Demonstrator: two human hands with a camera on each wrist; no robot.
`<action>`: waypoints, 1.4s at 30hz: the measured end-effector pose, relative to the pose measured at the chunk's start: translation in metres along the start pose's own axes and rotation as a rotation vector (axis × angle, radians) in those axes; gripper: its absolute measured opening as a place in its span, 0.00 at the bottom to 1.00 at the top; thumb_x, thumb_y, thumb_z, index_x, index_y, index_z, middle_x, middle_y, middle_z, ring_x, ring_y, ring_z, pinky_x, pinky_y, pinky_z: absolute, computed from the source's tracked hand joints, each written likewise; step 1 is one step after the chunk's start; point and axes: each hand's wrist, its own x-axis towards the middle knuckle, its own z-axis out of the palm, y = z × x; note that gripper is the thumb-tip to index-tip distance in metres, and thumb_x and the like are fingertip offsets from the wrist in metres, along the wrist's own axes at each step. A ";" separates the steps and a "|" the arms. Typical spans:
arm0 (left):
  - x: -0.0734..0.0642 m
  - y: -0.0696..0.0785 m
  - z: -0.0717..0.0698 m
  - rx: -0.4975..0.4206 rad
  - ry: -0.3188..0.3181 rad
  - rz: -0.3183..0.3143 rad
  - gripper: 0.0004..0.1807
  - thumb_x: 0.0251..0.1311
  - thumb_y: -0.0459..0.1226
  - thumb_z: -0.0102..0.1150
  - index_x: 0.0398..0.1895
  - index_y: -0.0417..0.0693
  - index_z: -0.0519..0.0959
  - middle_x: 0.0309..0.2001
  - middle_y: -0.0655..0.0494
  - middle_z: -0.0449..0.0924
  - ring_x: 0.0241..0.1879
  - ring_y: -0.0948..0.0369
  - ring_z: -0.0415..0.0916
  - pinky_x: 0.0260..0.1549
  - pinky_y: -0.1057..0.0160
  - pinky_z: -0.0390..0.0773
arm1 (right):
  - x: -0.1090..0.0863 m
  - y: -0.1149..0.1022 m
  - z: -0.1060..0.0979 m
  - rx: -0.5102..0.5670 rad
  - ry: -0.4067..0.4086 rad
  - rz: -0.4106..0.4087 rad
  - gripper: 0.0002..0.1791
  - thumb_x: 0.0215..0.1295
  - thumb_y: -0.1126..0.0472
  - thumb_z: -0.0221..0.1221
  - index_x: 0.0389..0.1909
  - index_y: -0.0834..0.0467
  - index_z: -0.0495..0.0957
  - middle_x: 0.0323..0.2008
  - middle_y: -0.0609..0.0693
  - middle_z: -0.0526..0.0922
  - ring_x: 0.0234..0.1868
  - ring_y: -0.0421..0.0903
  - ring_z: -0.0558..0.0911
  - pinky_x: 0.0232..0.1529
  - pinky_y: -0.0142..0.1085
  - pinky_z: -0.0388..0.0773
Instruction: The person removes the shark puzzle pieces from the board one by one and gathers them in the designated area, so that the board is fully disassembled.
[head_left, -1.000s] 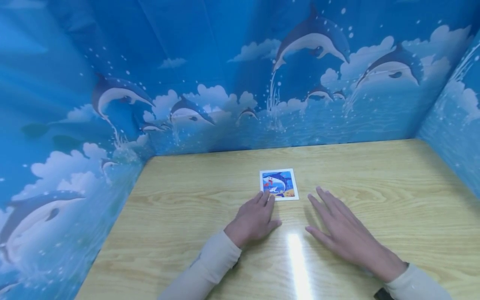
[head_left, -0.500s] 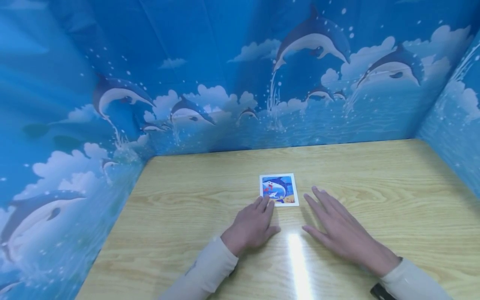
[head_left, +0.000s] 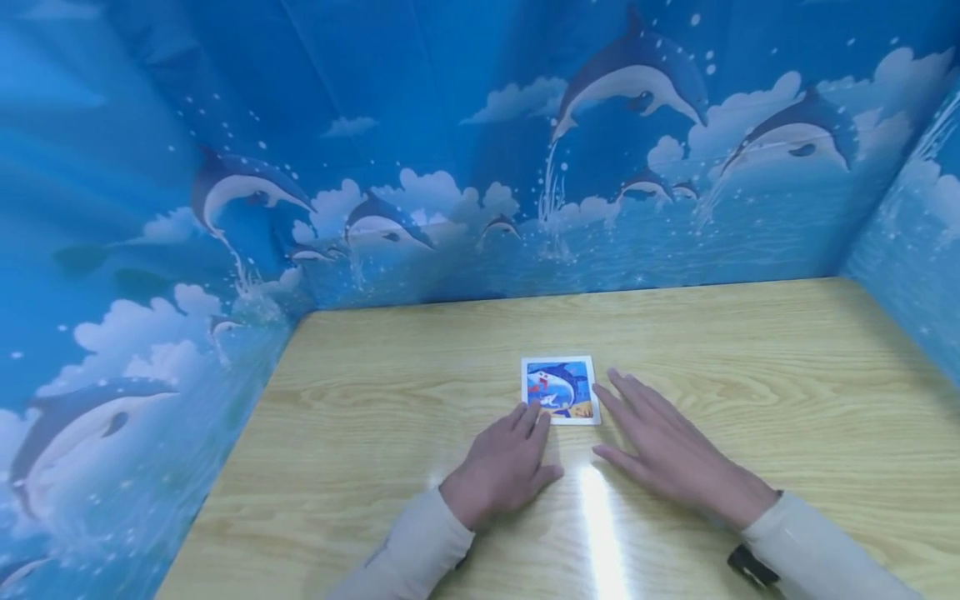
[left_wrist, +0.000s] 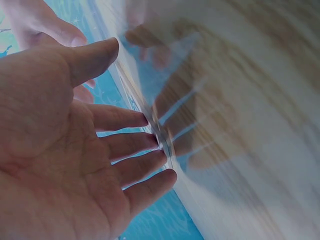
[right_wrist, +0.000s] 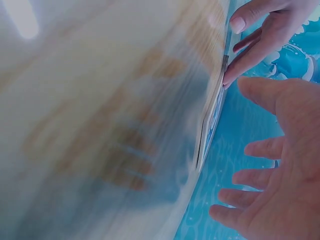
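Observation:
A square card [head_left: 558, 387] with a white border and a blue shark picture lies face up on the wooden table [head_left: 390, 375]. My left hand [head_left: 504, 462] rests its straight fingertips on the card's near left edge. In the left wrist view the same hand [left_wrist: 75, 145] shows its palm, with fingers spread. Just right of the card, my right hand [head_left: 663, 446] is held with fingers straight and thumb apart, its fingertips close to the card's right edge. The right wrist view shows that hand [right_wrist: 285, 170] holding nothing, with the thin card [right_wrist: 212, 120] seen edge-on.
A blue curtain [head_left: 450, 150] printed with dolphins and clouds stands behind the table and along both sides. A bright light reflection lies on the glossy tabletop between the forearms. A black strap [head_left: 752, 567] shows at the right sleeve.
The card has slid toward the person under the left fingertips, and the left hand has drawn back slightly with it. My right hand has moved left, closer to the card.

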 end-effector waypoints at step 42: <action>-0.015 0.002 0.003 0.023 0.036 0.063 0.40 0.75 0.58 0.43 0.78 0.41 0.57 0.78 0.42 0.50 0.77 0.48 0.51 0.73 0.51 0.56 | 0.038 -0.013 0.026 0.008 -0.187 -0.105 0.35 0.76 0.48 0.55 0.73 0.66 0.62 0.75 0.69 0.54 0.76 0.66 0.56 0.74 0.58 0.53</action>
